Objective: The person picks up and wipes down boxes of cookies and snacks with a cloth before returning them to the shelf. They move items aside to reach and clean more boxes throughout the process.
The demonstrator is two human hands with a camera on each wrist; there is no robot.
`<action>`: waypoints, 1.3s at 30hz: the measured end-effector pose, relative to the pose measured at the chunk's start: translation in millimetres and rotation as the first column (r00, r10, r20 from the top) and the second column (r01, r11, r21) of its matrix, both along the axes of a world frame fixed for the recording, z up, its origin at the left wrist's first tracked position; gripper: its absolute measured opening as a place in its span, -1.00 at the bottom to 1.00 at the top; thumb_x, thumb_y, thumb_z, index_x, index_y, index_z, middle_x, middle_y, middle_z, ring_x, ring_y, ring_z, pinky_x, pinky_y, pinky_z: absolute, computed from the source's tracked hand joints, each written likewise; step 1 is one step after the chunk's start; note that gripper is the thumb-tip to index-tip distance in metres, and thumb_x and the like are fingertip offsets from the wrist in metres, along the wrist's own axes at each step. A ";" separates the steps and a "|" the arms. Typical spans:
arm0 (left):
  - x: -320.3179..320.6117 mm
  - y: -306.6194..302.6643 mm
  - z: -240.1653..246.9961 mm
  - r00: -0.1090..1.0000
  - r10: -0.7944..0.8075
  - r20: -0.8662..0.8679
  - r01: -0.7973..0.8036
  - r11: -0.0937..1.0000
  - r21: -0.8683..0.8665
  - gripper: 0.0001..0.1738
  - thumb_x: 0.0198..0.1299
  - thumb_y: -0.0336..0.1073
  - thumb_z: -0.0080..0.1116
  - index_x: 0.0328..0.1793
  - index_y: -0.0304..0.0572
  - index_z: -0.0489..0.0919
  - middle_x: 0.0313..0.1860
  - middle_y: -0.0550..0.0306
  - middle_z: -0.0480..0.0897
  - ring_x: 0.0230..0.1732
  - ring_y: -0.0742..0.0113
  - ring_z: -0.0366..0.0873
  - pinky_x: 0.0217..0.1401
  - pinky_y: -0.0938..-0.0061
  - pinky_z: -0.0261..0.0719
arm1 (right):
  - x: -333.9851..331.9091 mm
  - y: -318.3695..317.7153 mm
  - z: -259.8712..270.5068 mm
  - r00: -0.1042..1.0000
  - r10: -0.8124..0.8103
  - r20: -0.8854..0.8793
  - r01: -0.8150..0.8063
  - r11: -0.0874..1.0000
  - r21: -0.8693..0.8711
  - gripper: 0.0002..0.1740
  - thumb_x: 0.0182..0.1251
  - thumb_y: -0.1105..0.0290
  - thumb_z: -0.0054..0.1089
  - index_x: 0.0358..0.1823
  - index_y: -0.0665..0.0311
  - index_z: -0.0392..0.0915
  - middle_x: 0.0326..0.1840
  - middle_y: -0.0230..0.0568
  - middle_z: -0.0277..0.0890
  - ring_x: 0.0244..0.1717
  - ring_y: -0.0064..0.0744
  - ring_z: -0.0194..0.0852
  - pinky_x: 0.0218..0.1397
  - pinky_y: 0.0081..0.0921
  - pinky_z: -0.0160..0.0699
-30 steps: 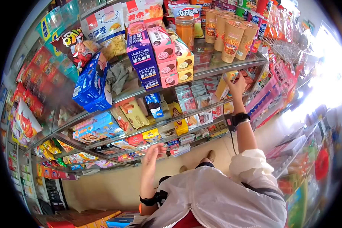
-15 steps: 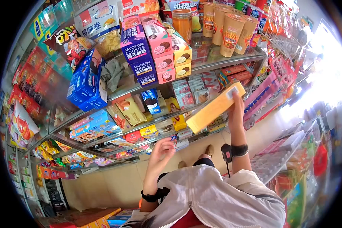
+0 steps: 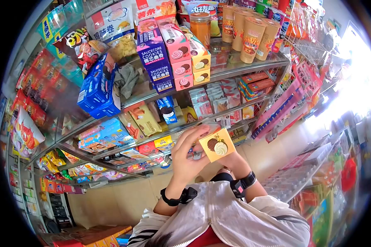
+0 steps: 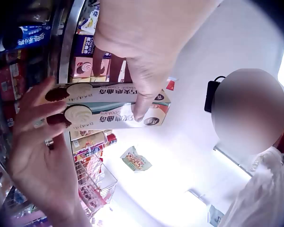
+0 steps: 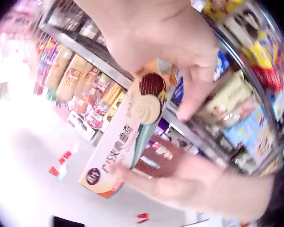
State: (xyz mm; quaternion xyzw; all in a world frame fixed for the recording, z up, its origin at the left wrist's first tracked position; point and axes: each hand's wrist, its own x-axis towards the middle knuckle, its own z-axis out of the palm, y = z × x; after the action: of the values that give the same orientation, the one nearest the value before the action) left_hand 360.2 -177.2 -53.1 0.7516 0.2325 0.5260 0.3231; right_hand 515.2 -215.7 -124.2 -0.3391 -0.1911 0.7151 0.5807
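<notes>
A yellow cookie box (image 3: 217, 145), its end printed with a dark biscuit and a cream swirl, is held in front of the torso. My left hand (image 3: 189, 154) grips it from the left; in the left wrist view the left thumb (image 4: 143, 106) presses on the printed face near one end. On the other side, my right hand (image 3: 236, 163) holds the opposite end, partly hidden behind the box in the head view. In the left wrist view the right hand's fingers (image 4: 42, 111) wrap that end. The right wrist view shows the long face of the cookie box (image 5: 128, 137) with Chinese lettering.
Ahead is a glass-and-metal shelf (image 3: 239, 71) with stacked purple cookie boxes (image 3: 154, 61), pink boxes (image 3: 179, 61) and tan paper cups (image 3: 251, 41). Lower tiers hold packs and a stack of red boxes (image 3: 257, 84). A wire rack (image 3: 317, 152) stands to the right.
My right hand has drawn the yellow cookie box out of the shelf's right side and toward the body, turning its end upward. My left hand has risen and taken hold of it too.
</notes>
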 end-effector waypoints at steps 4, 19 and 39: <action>-21.8 3.4 9.9 0.994 -0.045 -0.099 0.037 0.996 -0.081 -0.26 -0.17 -0.43 0.48 0.27 -0.21 0.54 0.20 -0.01 0.61 0.21 0.05 0.57 0.27 0.30 0.49 | 44.0 -9.9 -11.4 0.722 0.020 0.691 -0.164 0.976 0.143 -0.43 0.46 0.10 0.11 0.41 0.15 0.33 0.20 -0.23 0.52 0.17 -0.40 0.51 0.14 -0.38 0.52; -48.2 2.0 -50.3 0.681 -0.632 0.371 0.688 0.377 -0.620 -0.15 0.37 0.18 0.09 0.48 -0.43 0.29 0.34 0.07 0.47 0.32 0.40 0.33 0.38 0.43 0.27 | 38.3 -12.9 129.7 0.523 -0.252 0.815 -0.612 0.555 0.564 -0.16 -0.17 0.25 0.66 0.21 0.35 0.49 0.18 -0.06 0.54 0.25 -0.03 0.43 0.33 -0.18 0.30; -41.5 9.2 -26.1 0.957 -0.179 0.230 0.289 0.690 -0.664 -0.51 0.54 0.01 -0.21 0.16 -0.27 0.53 0.07 0.10 0.62 0.10 0.35 0.56 0.24 0.42 0.43 | 73.6 82.5 194.0 0.172 -0.955 0.242 -0.087 0.230 0.969 -0.37 -0.07 0.75 0.26 0.13 0.32 0.37 0.29 0.00 0.41 0.40 -0.15 0.35 0.27 -0.29 0.64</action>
State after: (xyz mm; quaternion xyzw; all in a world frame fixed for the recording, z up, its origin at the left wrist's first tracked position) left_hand 318.8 -168.0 -79.3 0.5594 0.2892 0.4094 0.6602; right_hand 588.8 -133.2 69.7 -0.3555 -0.6448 -0.0722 0.6728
